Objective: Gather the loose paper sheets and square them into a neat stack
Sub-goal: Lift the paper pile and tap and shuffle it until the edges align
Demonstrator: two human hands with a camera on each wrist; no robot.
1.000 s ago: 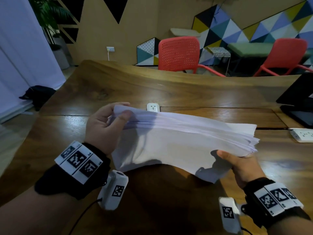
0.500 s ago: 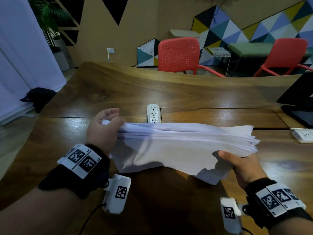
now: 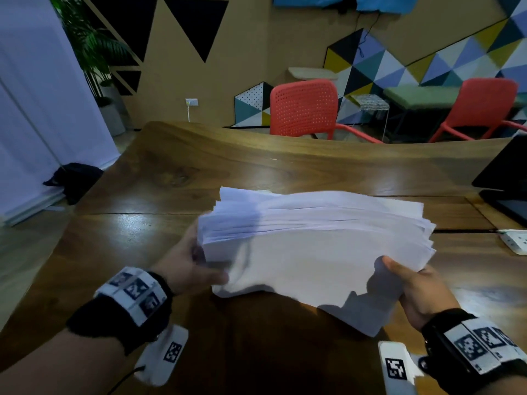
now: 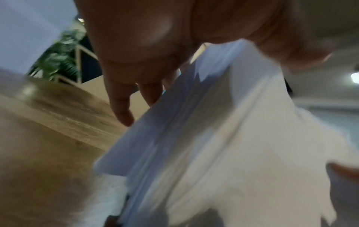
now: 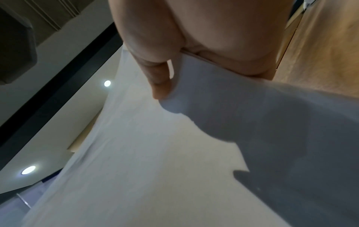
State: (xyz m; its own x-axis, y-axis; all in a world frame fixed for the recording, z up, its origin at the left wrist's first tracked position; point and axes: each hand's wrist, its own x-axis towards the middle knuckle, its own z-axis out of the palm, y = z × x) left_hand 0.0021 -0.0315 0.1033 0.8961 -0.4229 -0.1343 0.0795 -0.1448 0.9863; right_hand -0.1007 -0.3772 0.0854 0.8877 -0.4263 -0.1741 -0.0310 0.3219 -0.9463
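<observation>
A thick pile of white paper sheets (image 3: 319,249) stands tilted on its long edge over the wooden table (image 3: 216,172), its edges fanned and uneven. My left hand (image 3: 196,266) holds the pile's near left end, thumb on the front sheet; in the left wrist view the left hand (image 4: 147,64) has its fingers behind the paper sheets (image 4: 223,145). My right hand (image 3: 410,286) grips the near right corner with the thumb on top. In the right wrist view the right hand (image 5: 174,61) pinches the paper sheets (image 5: 155,153), and one front sheet sags lower.
A white power strip (image 3: 514,240) lies at the right edge beside a dark laptop (image 3: 502,178). Two red chairs (image 3: 305,109) stand beyond the table's far edge. A dark bag (image 3: 72,178) lies on the floor at the left.
My left hand slid from the pile's far top corner down to its near left end. The pile tipped more upright and now hides the table's built-in socket. The right hand kept its grip.
</observation>
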